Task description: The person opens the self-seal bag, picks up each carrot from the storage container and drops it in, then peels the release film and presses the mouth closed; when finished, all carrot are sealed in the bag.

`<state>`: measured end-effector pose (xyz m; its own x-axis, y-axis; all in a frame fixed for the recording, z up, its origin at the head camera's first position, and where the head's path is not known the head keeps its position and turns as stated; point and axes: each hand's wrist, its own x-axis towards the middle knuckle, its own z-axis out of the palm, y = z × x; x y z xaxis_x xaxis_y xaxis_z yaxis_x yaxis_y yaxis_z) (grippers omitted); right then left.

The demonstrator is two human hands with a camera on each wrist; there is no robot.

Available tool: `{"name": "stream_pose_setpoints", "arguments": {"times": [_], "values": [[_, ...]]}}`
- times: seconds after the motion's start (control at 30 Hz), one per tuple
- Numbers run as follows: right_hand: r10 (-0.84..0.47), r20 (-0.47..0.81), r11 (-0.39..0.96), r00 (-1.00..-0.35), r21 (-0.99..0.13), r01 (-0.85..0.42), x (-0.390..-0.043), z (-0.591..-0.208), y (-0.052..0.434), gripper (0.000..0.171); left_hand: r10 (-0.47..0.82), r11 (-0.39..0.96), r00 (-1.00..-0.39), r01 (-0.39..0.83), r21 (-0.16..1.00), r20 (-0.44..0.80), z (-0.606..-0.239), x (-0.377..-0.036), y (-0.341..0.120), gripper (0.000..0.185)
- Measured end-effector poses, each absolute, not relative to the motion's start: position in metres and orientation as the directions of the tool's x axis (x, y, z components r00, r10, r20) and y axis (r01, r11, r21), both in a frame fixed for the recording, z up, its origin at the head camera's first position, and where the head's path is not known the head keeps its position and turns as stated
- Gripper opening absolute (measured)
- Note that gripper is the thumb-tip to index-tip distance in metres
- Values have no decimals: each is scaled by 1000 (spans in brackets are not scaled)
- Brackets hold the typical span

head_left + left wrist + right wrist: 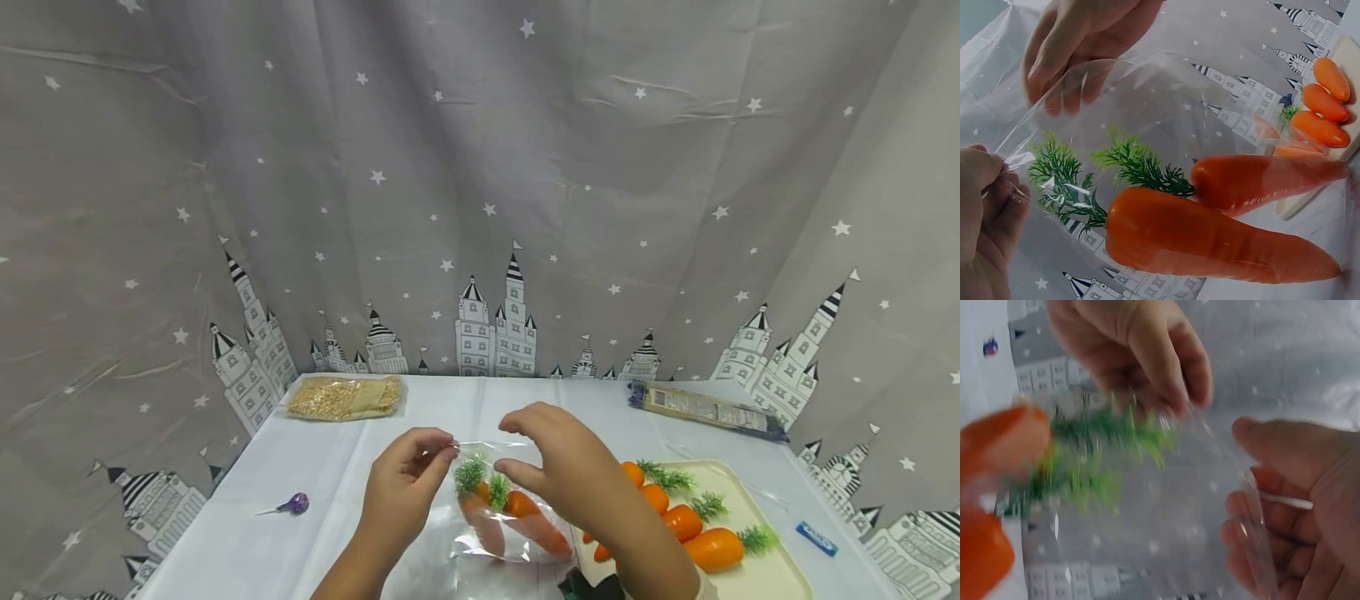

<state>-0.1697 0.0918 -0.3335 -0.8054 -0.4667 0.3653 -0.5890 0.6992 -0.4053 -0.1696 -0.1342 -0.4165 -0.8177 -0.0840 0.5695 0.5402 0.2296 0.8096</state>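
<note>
A clear plastic bag [1147, 94] holds two toy carrots with green leafy tops, one a larger carrot [1191, 237] and the other a carrot [1241, 181] behind it. My left hand [405, 483] pinches the edge of the bag's mouth between thumb and fingertips. Across the mouth, my right hand [562, 467] has its thumb and fingers spread apart. In the right wrist view, the bag's film crosses the fingers of that hand, and the thumb stands away from them. The leafy tops point toward the mouth. Motion blurs the carrots there.
At right, a cream tray [791, 571] bears several orange carrots [712, 550]. A bag of grain-like flakes [337, 398] lies back left, a long package [705, 408] back right. A purple-ended pointed object [294, 503] is at left, a small blue packet [817, 538] far right.
</note>
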Motion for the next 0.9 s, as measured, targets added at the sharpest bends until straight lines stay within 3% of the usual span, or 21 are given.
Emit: {"name": "stream_pose_setpoints", "arguments": {"times": [0.27,0.5,0.67,0.9], "values": [[-541,209,704,-815,-418,-574,-183,-331,57,25,-84,238,-823,531,813,562,-417,-168,-136,16],[-572,284,700,-770,-319,-638,-188,-339,67,12,-107,258,-793,560,787,600,-419,-168,-136,17],[-591,330,684,-736,-278,-674,-191,-343,82,12,-127,270,-793,551,790,596,-420,-168,-137,16],[-534,299,716,-791,-338,-611,-196,-343,110,14,-185,244,-816,501,830,547,-421,-169,-141,16]]}}
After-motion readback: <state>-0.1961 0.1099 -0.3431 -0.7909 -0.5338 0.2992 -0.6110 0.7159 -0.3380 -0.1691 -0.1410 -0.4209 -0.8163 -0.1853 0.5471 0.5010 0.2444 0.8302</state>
